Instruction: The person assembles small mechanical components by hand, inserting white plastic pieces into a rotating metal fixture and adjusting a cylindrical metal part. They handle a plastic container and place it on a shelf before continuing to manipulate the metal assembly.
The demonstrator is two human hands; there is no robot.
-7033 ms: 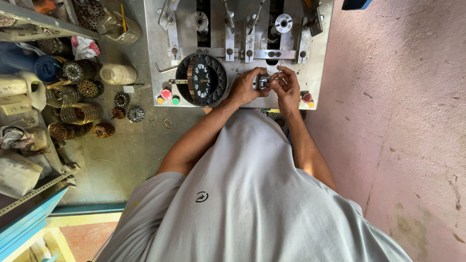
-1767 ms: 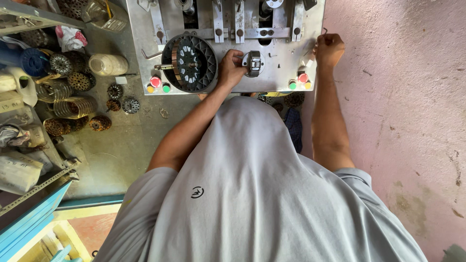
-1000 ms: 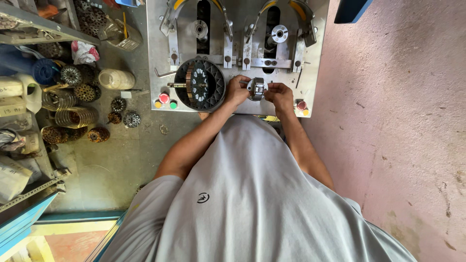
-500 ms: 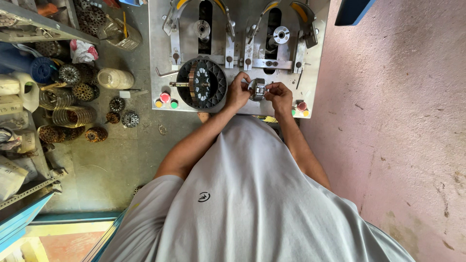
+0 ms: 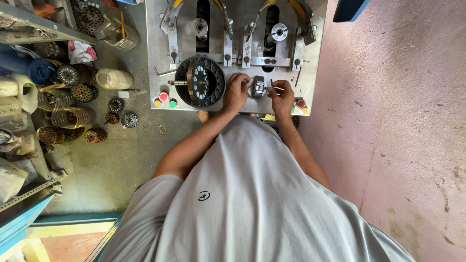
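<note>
A grey metal machine panel (image 5: 310, 53) stands in front of me. On its left half sits a round black stator with copper windings (image 5: 199, 82). My left hand (image 5: 236, 91) and my right hand (image 5: 282, 95) both grip a small metal fixture (image 5: 257, 87) on the panel's right half, one on each side of it. A thin wire runs from the fixture under my right fingers. Red, green and yellow buttons (image 5: 163, 98) line the panel's lower edge, with more buttons (image 5: 300, 104) by my right hand.
Several wound coils and stators (image 5: 73, 104) lie on the concrete floor at the left, with a white roll (image 5: 113, 78), plastic jugs and a metal shelf (image 5: 34, 26). A pink wall (image 5: 403, 121) fills the right side. My grey shirt (image 5: 252, 204) covers the lower view.
Earlier my right hand was out at the panel's right edge; it has come back to the small fixture. Since half a second ago both hands stay on the fixture with slight finger shifts.
</note>
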